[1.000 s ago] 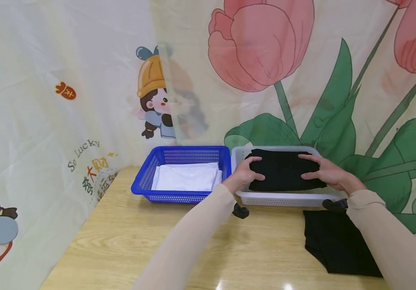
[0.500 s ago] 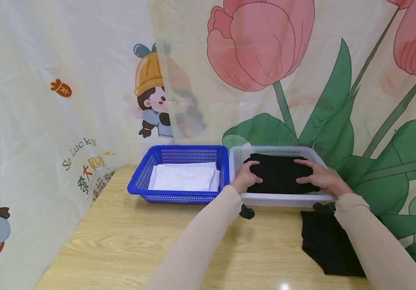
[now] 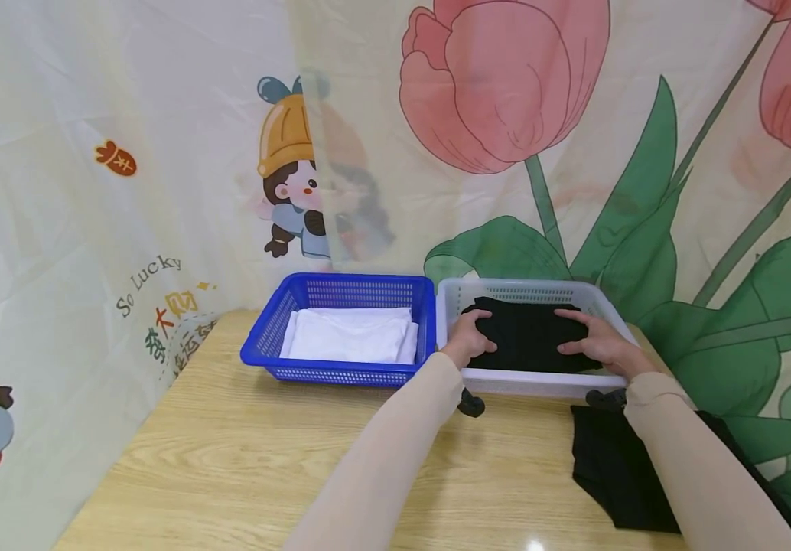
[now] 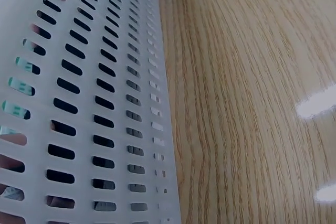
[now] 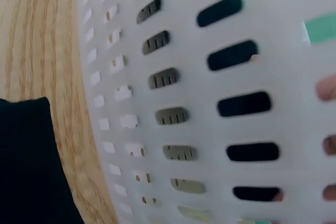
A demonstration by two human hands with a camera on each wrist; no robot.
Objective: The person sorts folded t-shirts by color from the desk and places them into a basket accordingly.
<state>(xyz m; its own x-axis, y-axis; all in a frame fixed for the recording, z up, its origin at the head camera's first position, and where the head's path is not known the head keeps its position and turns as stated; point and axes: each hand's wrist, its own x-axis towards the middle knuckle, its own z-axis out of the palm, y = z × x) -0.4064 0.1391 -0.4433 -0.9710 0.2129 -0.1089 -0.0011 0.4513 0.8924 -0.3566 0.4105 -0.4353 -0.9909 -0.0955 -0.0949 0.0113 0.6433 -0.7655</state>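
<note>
Inside the white perforated basket [image 3: 540, 382] lies a folded black garment [image 3: 529, 337], held at its two ends. My left hand [image 3: 467, 341] grips the left end, thumb and fingers spread over its edge. At the opposite end, my right hand [image 3: 603, 344] grips it the same way. Both wrist views look at the outside of the basket: the left shows its slotted wall [image 4: 84, 105], the right the same kind of wall [image 5: 202, 109] with dark cloth and bits of fingers behind the slots. The garment's underside is hidden.
To the left stands a blue basket [image 3: 340, 369] with folded white clothing [image 3: 350, 337] in it. Another black garment [image 3: 619, 471] lies flat on the wooden table [image 3: 230, 459], partly under my right sleeve. A printed cloth [image 3: 382, 153] hangs behind the baskets.
The black garment has come down and toward me into the white basket, with both hands still on it. The right hand has shifted slightly left; the blue basket stays in place.
</note>
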